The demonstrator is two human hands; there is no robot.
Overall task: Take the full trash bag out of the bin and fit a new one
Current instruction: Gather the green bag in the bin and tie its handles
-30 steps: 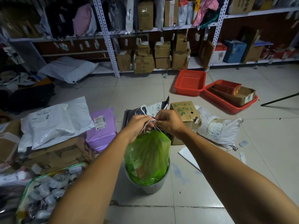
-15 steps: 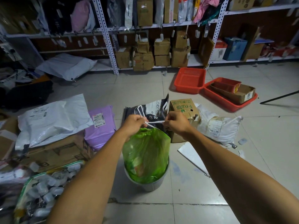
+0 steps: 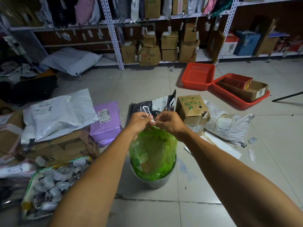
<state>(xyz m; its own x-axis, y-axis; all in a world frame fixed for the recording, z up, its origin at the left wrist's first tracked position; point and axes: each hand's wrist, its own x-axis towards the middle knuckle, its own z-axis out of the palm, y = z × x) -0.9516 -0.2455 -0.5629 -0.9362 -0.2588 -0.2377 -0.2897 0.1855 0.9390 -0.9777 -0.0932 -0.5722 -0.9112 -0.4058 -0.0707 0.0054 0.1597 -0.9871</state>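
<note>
1. A green trash bag (image 3: pixel 153 153) sits in a round grey bin (image 3: pixel 153 181) on the tiled floor (image 3: pixel 164 210), just near of centre; the bag's gathered top rises well above the bin's rim.
2. The left hand (image 3: pixel 139 121) and the right hand (image 3: pixel 168 122) meet over the bag's neck, fingers curled narrow and pinching a white drawstring (image 3: pixel 150 117), which runs between them.
3. A loop of the string stands up just above the left hand's knuckles.
4. Far of the bin, just behind the hands, a dark printed bag (image 3: pixel 155 104) leans, with a "Fruits" cardboard box (image 3: pixel 191 106) touching its right side.
5. To the right of that box lies a white parcel sack (image 3: pixel 227 126), and a flat white sheet (image 3: pixel 214 145) lies on the floor between it and the bin.
6. On the left, a purple mailer (image 3: pixel 106 123), a white mailer (image 3: pixel 60 113) and flattened cardboard (image 3: pixel 62 148) crowd close to the bin; a clear bag of small packets (image 3: pixel 52 185) lies near-left.
7. Bare floor opens near the bin and to its near right.
8. Far right, two red trays (image 3: pixel 198 76) rest before the metal shelving (image 3: pixel 114 35).
</note>
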